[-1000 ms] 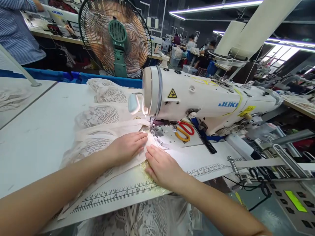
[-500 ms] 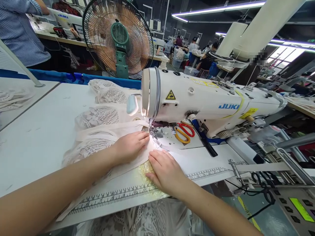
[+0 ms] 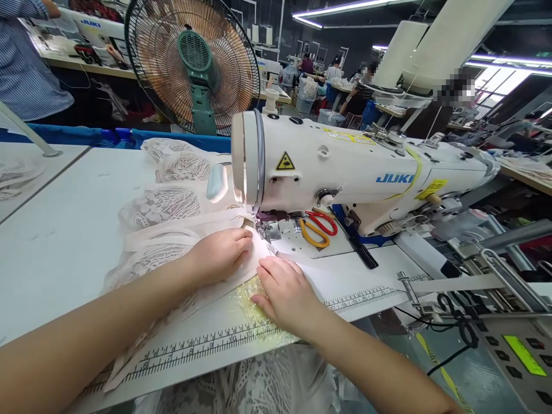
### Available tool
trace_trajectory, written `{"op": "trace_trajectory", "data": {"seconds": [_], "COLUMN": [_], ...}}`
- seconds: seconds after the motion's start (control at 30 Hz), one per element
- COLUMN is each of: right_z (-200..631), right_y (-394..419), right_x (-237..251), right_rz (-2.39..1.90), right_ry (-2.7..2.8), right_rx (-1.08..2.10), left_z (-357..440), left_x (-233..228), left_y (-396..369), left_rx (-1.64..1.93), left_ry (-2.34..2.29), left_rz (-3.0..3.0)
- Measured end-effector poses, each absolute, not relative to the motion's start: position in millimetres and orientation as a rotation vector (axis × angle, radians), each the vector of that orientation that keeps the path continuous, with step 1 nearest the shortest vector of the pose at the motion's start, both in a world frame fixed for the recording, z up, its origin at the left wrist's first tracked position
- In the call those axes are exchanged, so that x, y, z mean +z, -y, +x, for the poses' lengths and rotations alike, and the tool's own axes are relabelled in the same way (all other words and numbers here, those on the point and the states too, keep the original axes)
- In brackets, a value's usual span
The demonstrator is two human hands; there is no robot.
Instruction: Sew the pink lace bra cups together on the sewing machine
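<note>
My left hand (image 3: 219, 253) lies flat, palm down, on cream lace fabric (image 3: 172, 230) just left of the presser foot (image 3: 264, 229) of a white JUKI sewing machine (image 3: 345, 172). My right hand (image 3: 287, 293) presses flat on the fabric's near edge, in front of the needle. Both hands hold the cloth down; neither grips anything. The lace spreads back and to the left over the white table (image 3: 73, 230) and hangs over the front edge by a printed ruler strip (image 3: 207, 345).
Red and orange scissors (image 3: 317, 225) lie on the machine bed. A standing fan (image 3: 192, 63) is behind the table. A control panel (image 3: 517, 356) sits at the lower right. A person in a striped shirt (image 3: 26, 63) stands far left; other workers sit in the background.
Both hands have slid slightly toward the presser foot with the fabric; the camera view has shifted a little to the right and down.
</note>
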State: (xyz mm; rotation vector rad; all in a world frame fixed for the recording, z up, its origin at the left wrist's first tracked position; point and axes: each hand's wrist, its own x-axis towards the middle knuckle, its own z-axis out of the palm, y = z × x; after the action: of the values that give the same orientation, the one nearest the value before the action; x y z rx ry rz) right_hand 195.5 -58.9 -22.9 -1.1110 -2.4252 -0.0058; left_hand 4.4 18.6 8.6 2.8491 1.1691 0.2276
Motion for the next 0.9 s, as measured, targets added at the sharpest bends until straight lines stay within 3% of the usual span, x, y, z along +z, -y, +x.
{"op": "trace_trajectory", "data": {"seconds": [0.9], "right_z": [199.6], "right_y": [58.7], "right_x": [-25.3], "right_rz": [-1.067], "right_ry": [2.353], "right_rx": [0.057], "left_z": [0.9], "left_x": [5.4], "left_y": [-28.7], "left_rx": [0.381], "left_ry": [-0.983], "left_rz": [3.008]}}
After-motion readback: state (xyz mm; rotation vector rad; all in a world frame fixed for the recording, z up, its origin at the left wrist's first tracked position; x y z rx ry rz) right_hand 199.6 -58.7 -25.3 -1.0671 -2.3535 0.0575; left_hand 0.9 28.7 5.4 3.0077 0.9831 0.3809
